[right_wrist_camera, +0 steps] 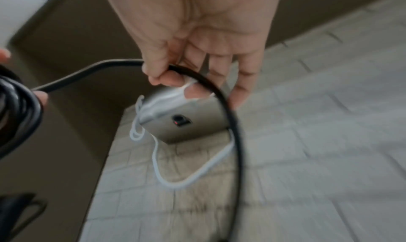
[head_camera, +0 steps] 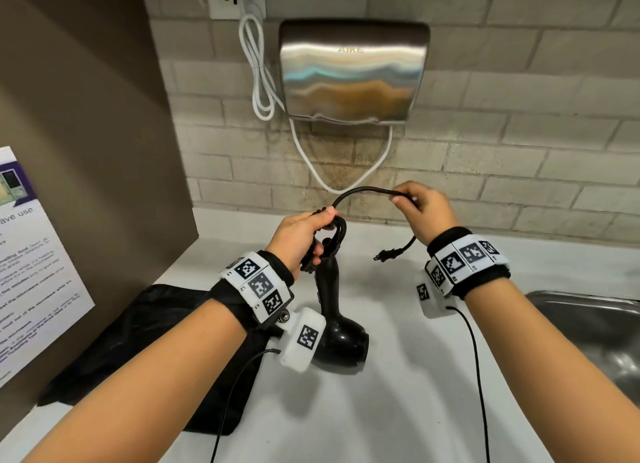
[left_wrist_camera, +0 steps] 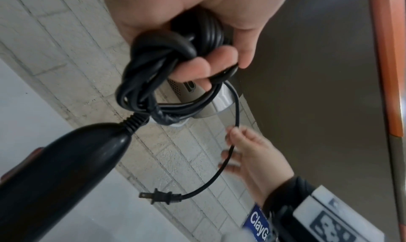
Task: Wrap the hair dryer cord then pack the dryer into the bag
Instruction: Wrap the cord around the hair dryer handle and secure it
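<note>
Bag [head_camera: 145, 341]: lies flat at the desk's [head_camera: 398, 410] left edge, ready to receive. Hair dryer [head_camera: 341, 341]: rests mid-desk, handle raised so its cord [head_camera: 363, 190] wraps freely. My left hand [head_camera: 299, 235]: grip curled around the gathered coils, keeping them from springing loose. My right hand [head_camera: 427, 208]: thumb and fingers pinching the free length; plug [head_camera: 386, 254] dangles.

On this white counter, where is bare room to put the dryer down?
The counter is bare between the hair dryer and the sink, and nearer the camera. It is crowded on the left, where the black bag lies, and under both hands, where the cord and plug hang.
</note>
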